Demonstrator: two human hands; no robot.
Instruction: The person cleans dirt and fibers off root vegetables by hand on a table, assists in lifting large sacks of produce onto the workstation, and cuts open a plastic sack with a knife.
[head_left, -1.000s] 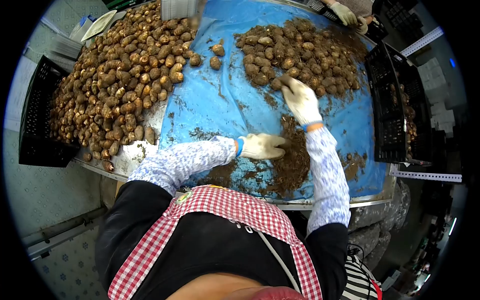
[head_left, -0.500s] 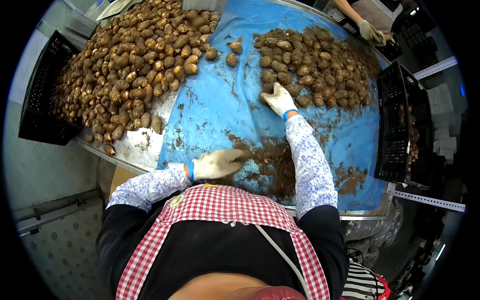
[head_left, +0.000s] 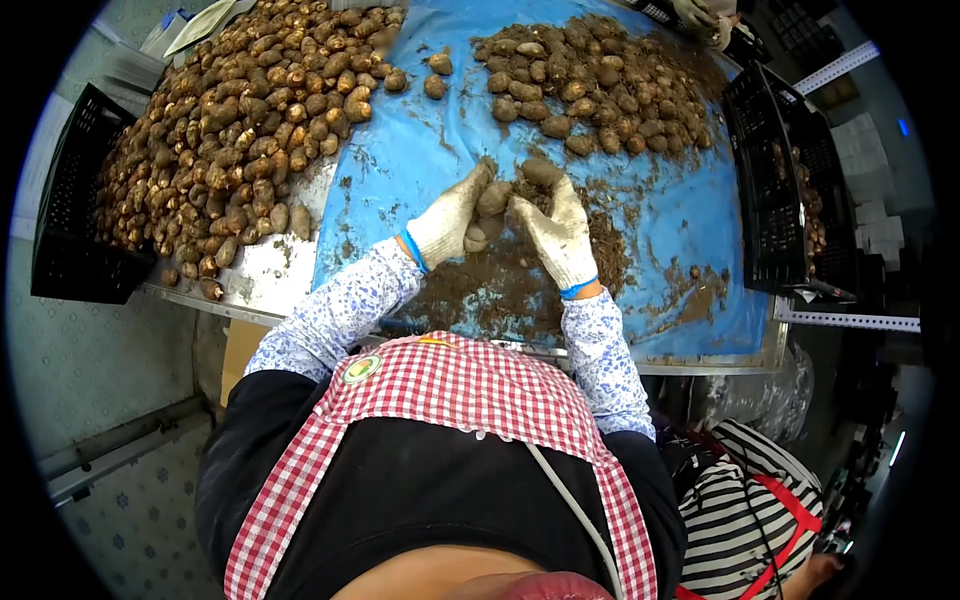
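Over the blue sheet, my left hand in a white glove closes round a brown tuber. Close beside it on the right, my gloved right hand grips another tuber between thumb and fingers. Loose soil and root fibres lie below both hands. Beyond them rests a pile of soil-covered, hairy tubers. A larger pile of cleaner tubers covers the left side of the table.
A black crate stands at the left edge. More black crates holding some tubers are at the right. Another person's gloved hand shows at the top right. A person in striped clothing is at the lower right.
My right hand has come back from the soil-covered pile with a tuber. My left hand has moved up and right and now holds a tuber next to it. The view has shifted.
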